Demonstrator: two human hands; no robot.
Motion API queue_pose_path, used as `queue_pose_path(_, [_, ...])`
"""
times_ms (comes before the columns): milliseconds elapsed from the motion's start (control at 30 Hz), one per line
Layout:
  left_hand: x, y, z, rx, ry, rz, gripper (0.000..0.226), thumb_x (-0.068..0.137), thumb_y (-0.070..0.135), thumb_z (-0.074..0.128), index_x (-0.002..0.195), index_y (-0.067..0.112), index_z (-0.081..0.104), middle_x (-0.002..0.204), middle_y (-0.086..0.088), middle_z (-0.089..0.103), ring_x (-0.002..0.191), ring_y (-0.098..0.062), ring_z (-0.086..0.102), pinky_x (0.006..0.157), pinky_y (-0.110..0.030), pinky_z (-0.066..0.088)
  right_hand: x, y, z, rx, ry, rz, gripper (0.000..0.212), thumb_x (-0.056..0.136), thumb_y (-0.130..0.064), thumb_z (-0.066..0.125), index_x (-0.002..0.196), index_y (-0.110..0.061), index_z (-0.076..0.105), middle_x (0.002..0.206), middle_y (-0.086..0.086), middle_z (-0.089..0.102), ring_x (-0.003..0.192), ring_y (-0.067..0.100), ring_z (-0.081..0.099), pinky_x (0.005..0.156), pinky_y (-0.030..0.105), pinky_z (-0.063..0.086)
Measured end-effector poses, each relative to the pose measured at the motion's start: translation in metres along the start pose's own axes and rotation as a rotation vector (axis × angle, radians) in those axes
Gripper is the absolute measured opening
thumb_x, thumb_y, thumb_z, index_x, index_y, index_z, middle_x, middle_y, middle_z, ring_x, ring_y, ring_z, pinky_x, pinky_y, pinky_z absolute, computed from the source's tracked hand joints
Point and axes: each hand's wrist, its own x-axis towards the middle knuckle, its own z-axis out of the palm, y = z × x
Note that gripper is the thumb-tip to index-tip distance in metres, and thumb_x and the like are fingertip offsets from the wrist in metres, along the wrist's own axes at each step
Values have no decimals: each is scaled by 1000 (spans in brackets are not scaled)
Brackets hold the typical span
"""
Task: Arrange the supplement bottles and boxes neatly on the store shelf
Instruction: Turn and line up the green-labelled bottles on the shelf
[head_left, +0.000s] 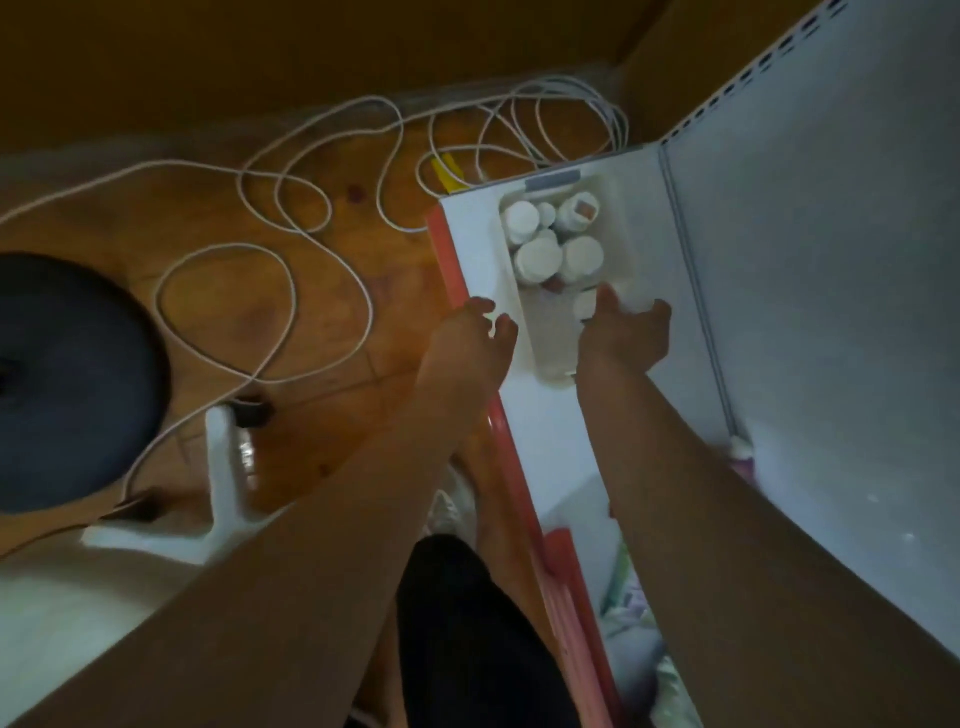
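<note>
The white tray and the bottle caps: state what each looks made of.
White tray: probably plastic, matte, with thin moulded walls and rounded corners. Bottle caps: likely plastic too, smooth white discs; blur hides any ribbing.

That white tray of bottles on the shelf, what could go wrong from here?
1. The tray sits at the shelf end; a hard push from the right hand might tip the crowded bottles.
2. The left hand hovers at the shelf's red front edge, so it could knock something off.
3. Loose white cable loops across the floor: a likely trip hazard.
</note>
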Motion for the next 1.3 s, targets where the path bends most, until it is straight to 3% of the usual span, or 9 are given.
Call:
queue_pose_path(133, [32, 17, 22, -81, -39, 31, 47, 101, 34, 52, 142, 11, 46, 134, -12, 60, 117, -32, 61, 100, -41, 52, 29, 9, 24, -33, 28, 16, 50, 93, -34, 66, 132, -7, 52, 131, 11, 62, 123, 26, 58, 95, 34, 45])
queue_pose_path(233, [47, 22, 30, -4, -66, 10, 48, 103, 38, 47, 143, 13, 43, 138, -5, 57, 123, -25, 57, 100, -31, 45, 42, 8, 39, 29, 19, 29, 51, 94, -41, 62, 132, -7, 54, 129, 11, 64, 121, 27, 59, 96, 35, 45])
queue_pose_path(400, [67, 15, 38, 27, -76, 2, 47, 102, 35, 51, 141, 12, 44, 137, -7, 58, 123, -27, 58, 104, -37, 48, 62, 12, 53, 324, -157, 367, 61, 96, -47, 57, 138, -3, 49, 135, 15, 58, 119, 31, 59, 102, 40, 48])
queue_pose_path(600, [72, 9, 51, -11, -74, -8, 48, 103, 32, 49, 147, 15, 42, 142, -7, 55, 127, -28, 56, 106, -44, 48, 79, 20, 42, 442, -267, 355, 25, 100, -26, 55, 107, -3, 63, 123, 19, 65, 103, 27, 64, 102, 34, 49])
queue_pose_path(767, [70, 8, 44, 61, -115, 30, 53, 103, 36, 47, 151, 16, 35, 146, -7, 52, 131, -28, 52, 109, -40, 45, 67, 28, 39, 562, -306, 347, 15, 101, -22, 55, 99, -9, 63, 134, 18, 60, 101, 20, 64, 80, 25, 54])
queue_pose_path(867, [56, 5, 33, 126, -150, -15, 68, 102, 44, 47, 157, 13, 20, 156, -9, 39, 140, -28, 42, 111, -36, 37, 61, 18, 33, 239, -274, 260, 41, 102, -25, 46, 127, 7, 56, 137, 29, 53, 124, 41, 54, 101, 46, 47])
queue_pose_path(1033, [10, -5, 15, 129, -60, -19, 60, 100, 38, 52, 149, 8, 35, 139, -16, 54, 127, -32, 52, 104, -38, 42, 35, 15, 1, -205, -193, -14, 48, 102, -27, 47, 142, -1, 46, 145, 17, 50, 133, 30, 48, 103, 31, 36])
queue_pose_path(1200, [-16, 0, 7, 81, -1, 40, 55, 96, 35, 60, 142, 7, 45, 132, -17, 59, 122, -33, 55, 103, -38, 42, 22, 13, -16, -402, -137, -541, 44, 93, -9, 60, 136, -9, 52, 132, 12, 56, 122, 27, 55, 93, 27, 41])
queue_pose_path(1300, [0, 4, 19, 71, 10, 58, 59, 98, 41, 56, 145, 8, 40, 138, -12, 55, 126, -28, 54, 105, -34, 42, 48, 9, -1, -714, -189, -773, 54, 93, -12, 62, 144, -15, 43, 146, 8, 45, 126, 29, 48, 96, 36, 45])
